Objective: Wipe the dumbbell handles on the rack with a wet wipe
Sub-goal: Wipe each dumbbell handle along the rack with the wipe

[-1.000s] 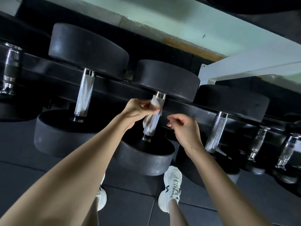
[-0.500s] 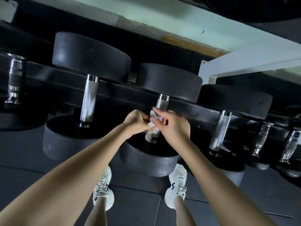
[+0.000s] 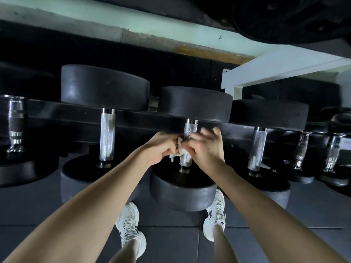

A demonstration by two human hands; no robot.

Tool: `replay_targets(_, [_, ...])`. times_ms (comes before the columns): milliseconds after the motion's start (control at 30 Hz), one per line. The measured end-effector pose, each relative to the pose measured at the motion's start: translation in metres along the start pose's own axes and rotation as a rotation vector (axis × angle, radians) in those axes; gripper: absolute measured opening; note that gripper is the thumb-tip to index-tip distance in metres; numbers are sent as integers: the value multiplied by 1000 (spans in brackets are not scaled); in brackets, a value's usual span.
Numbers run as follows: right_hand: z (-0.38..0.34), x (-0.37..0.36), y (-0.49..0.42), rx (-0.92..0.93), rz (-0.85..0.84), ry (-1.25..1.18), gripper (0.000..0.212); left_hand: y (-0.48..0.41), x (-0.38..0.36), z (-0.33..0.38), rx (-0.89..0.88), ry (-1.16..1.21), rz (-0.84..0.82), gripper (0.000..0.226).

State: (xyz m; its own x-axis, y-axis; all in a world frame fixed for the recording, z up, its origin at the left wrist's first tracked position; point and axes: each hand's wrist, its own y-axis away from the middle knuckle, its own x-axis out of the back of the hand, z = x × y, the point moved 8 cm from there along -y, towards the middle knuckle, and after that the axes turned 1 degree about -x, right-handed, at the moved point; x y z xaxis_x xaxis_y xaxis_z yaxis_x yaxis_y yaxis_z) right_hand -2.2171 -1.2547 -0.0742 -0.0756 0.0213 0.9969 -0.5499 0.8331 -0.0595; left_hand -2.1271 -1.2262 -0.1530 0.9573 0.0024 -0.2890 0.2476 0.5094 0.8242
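A row of black rubber dumbbells rests on a dark rack [image 3: 57, 114], each with a knurled steel handle. Both my hands meet at the middle dumbbell's handle [image 3: 190, 130]. My left hand [image 3: 163, 147] pinches a small white wet wipe [image 3: 179, 153] against the lower half of that handle. My right hand [image 3: 206, 149] also grips the wipe with thumb and forefinger while its other fingers spread upward, blurred. The handle to the left [image 3: 107, 135] and the handle to the right [image 3: 258, 149] stand bare.
Smaller chrome dumbbells [image 3: 302, 149] sit further right, and another chrome handle [image 3: 16, 122] at the far left. A white frame [image 3: 281, 67] stands behind the rack. My white sneakers [image 3: 131, 226] stand on dark rubber floor tiles just under the rack.
My right hand came in from the right and joined the left on the wipe. Both hands and the wipe slid lower down the middle handle.
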Motion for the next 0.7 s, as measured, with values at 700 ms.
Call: replay_targets(700, [-85, 5, 24, -1163, -132, -1576, 16, 137, 50, 28, -209, 5, 149, 24])
